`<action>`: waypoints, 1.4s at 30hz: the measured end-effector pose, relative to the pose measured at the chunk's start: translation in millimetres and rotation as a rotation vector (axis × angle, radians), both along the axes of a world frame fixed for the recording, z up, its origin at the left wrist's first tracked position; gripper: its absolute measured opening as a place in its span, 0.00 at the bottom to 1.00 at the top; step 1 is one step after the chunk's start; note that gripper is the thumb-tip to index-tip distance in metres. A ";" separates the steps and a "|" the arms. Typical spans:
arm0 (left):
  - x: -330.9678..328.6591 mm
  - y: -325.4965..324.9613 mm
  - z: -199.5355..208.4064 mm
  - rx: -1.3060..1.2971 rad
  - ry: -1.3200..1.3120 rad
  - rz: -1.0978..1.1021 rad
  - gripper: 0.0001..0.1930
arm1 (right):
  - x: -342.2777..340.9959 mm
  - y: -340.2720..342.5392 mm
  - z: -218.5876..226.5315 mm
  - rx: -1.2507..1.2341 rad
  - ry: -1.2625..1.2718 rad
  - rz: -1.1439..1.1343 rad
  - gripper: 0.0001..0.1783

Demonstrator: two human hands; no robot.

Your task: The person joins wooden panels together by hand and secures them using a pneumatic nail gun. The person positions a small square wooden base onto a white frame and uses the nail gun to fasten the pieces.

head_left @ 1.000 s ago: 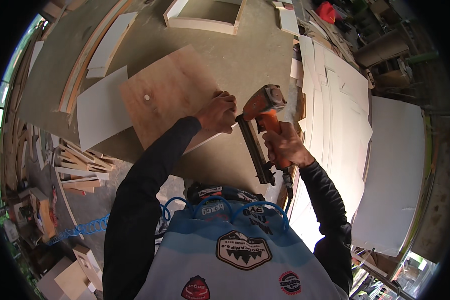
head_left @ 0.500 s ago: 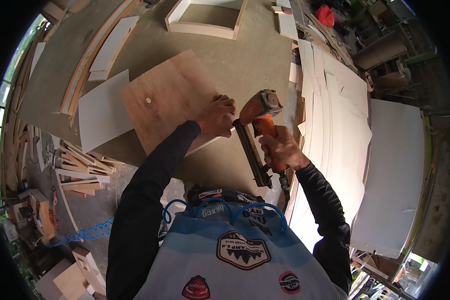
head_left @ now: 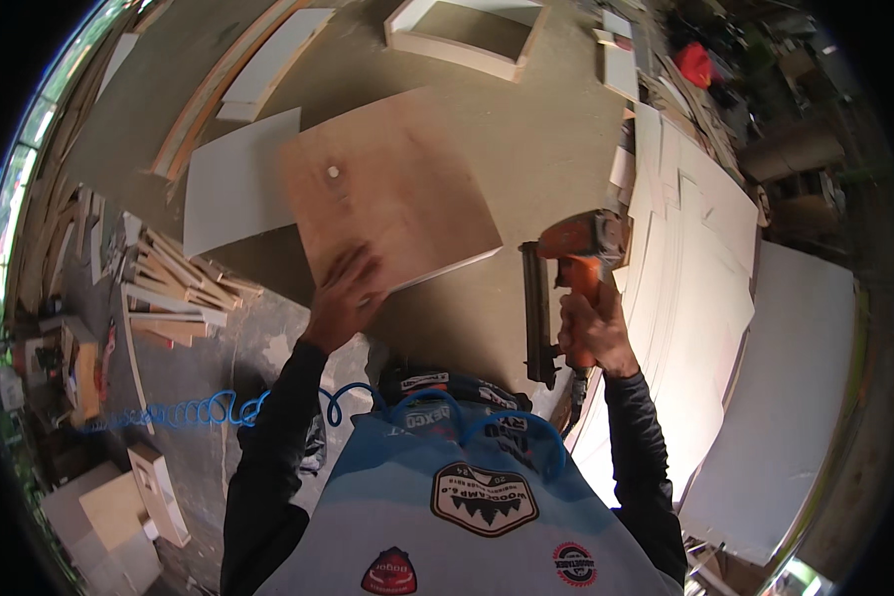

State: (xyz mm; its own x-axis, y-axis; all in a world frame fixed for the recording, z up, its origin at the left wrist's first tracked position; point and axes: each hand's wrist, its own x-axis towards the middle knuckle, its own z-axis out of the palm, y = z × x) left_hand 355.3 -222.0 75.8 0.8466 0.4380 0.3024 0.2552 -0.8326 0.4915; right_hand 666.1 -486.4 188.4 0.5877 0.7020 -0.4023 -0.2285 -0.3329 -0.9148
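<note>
A square plywood panel [head_left: 407, 189] with a round pale spot lies on the worktable, a white edge showing along its near right side. My left hand [head_left: 346, 288] is at its near left edge, fingers stretched over the top face and slightly blurred. In my right hand [head_left: 598, 328] is an orange and black pneumatic nail gun [head_left: 586, 248], gripped by its handle. The tool stands off to the right of the panel, apart from it, with its long dark magazine [head_left: 537, 313] facing the panel.
A white board [head_left: 238, 184] lies left of the panel. Farther back are an open wooden frame [head_left: 457, 55] and long strips [head_left: 219, 94]. White sheets [head_left: 680, 258] are stacked at right. Wood offcuts [head_left: 184, 288] lie at left, near a coiled blue air hose [head_left: 184, 413].
My left hand has shifted from the panel's right corner to its near left edge. The nail gun has moved right, away from the panel. The whole view has turned slightly.
</note>
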 end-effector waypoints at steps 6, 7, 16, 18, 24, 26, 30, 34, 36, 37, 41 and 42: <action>-66.8 -21.5 -26.8 -0.063 -0.102 0.370 0.29 | -21.8 16.0 10.3 0.010 0.114 0.056 0.07; -68.6 -26.3 -28.0 -0.196 -0.146 0.383 0.29 | -28.4 19.8 10.3 0.011 0.128 0.085 0.07; -80.7 -19.5 -16.3 -0.383 -0.190 0.294 0.37 | -106.6 71.5 1.7 -0.040 0.212 0.495 0.09; -88.5 -13.6 -7.9 -0.362 -0.134 0.215 0.40 | -121.5 82.7 5.0 -0.024 0.227 0.534 0.08; -97.8 0.7 -10.0 -0.410 -0.111 0.161 0.44 | -152.4 108.6 13.4 -0.012 0.197 0.619 0.11; -101.5 2.3 -15.7 -0.446 -0.106 0.151 0.41 | -160.1 114.5 14.9 -0.005 0.187 0.626 0.13; -101.9 9.2 -16.2 -0.410 -0.101 0.120 0.43 | -170.2 121.5 19.9 -0.022 0.120 0.642 0.15; -97.6 10.6 -14.5 -0.424 -0.114 0.094 0.44 | -171.9 121.3 24.7 -0.058 0.084 0.636 0.18; -96.5 10.7 -14.2 -0.433 -0.115 0.092 0.45 | -173.2 121.2 28.2 -0.055 0.094 0.624 0.20; -96.2 10.7 -14.0 -0.438 -0.116 0.091 0.45 | -173.8 121.0 29.6 -0.054 0.099 0.618 0.21; -97.0 12.6 -16.3 -0.435 -0.129 0.083 0.45 | -178.2 122.1 33.0 -0.056 0.034 0.605 0.24; -99.0 14.0 -17.3 -0.435 -0.126 0.082 0.45 | -179.5 122.6 34.9 -0.048 0.035 0.603 0.24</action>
State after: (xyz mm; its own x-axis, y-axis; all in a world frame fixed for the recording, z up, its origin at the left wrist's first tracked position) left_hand 256.3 -208.0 58.5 0.7724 0.6109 0.1739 0.2272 -0.5214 0.8225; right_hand 486.6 -363.8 223.3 0.0779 0.8876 -0.4539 -0.0167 -0.4541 -0.8908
